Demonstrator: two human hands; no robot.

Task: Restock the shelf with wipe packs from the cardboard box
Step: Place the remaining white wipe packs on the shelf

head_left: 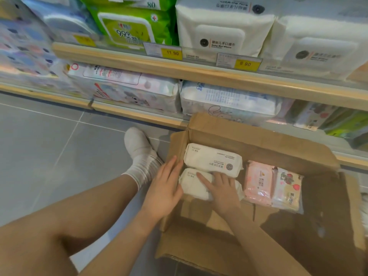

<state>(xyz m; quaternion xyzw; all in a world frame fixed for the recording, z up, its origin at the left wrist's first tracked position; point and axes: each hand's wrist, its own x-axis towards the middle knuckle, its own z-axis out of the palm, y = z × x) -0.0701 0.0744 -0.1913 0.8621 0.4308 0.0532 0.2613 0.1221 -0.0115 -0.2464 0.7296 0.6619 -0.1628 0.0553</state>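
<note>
Both hands flat — left hand (165, 188) and right hand (220, 189) — around near white pack (192, 185) at box wall (176, 145).

- Soft, even light is falling from above, without glare.
- Shelf (199, 75) lines are bending at the frame edges.
- Left side is blurring.

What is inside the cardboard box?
The box holds two white packs, a pink pack and a printed pack. Both hands cover much of the near white pack; anything underneath is hidden.
</note>
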